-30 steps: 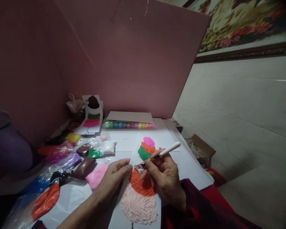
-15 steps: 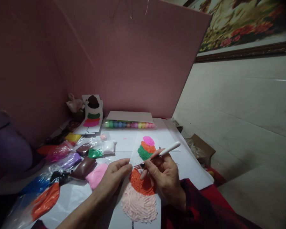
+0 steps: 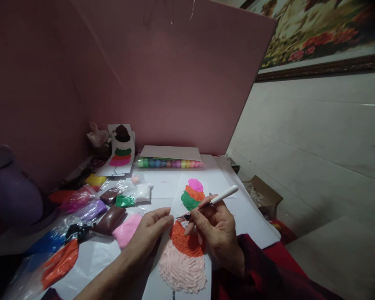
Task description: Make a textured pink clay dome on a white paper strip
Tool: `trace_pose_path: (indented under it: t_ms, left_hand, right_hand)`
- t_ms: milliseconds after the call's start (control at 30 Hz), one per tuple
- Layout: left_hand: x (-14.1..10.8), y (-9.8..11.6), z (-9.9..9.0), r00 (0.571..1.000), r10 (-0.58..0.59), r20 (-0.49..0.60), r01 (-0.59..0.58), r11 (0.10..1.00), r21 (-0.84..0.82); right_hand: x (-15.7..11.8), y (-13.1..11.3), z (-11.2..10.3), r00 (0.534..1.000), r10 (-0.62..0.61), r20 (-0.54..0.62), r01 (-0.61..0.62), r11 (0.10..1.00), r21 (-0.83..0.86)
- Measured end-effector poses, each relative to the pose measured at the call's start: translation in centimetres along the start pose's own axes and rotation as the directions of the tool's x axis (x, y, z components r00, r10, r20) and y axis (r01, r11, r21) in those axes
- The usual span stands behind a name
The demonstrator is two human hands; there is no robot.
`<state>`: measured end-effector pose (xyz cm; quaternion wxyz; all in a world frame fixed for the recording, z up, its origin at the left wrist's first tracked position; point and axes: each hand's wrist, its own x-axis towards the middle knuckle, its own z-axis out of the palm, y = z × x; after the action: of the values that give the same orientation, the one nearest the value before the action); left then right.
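Fork (image 3: 224, 195) gripped in right hand (image 3: 219, 227) could gouge near orange clay (image 3: 187, 241) should card (image 3: 156, 284) slip beside left hand (image 3: 152, 226), whose hold we cannot confirm.

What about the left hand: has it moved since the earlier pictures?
No, not that I can see. Against the pink packet on the table, the left hand shows no shift.

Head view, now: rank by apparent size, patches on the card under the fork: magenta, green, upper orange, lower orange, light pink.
1. Light pink patch, also nearest the camera
2. Lower orange patch, partly behind the right hand
3. Green patch and upper orange patch: too alike to rank
4. Magenta patch
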<state>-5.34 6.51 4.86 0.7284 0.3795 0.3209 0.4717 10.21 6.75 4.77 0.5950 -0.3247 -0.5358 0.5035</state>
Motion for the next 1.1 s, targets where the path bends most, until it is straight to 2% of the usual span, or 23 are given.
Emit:
trace_pose_path:
  t_ms: [567, 833, 967, 1100]
  left_hand:
    - [-0.1, 0.0, -0.1, 1.000, -0.001, 0.007, 0.001, 1.000, 0.000]
    - [-0.1, 0.0, 0.1, 1.000, -0.002, 0.015, 0.002, 1.000, -0.010]
    - [-0.1, 0.3, 0.0, 0.999, 0.002, -0.038, -0.002, 1.000, -0.003]
    - [0.1, 1.5, -0.3, 0.971, 0.074, -0.228, -0.073, 0.997, 0.015]
  right_hand:
    - [0.1, 0.0, 0.1, 1.000, 0.001, 0.007, -0.001, 1.000, 0.016]
    - [0.1, 0.3, 0.0, 0.999, -0.041, 0.007, 0.042, 0.999, -0.002]
    - [0.6, -0.1, -0.5, 0.982, -0.168, -0.090, 0.164, 0.985, -0.049]
    - [2.2, -1.0, -2.1, 0.920, -0.352, -0.173, 0.303, 0.917, -0.258]
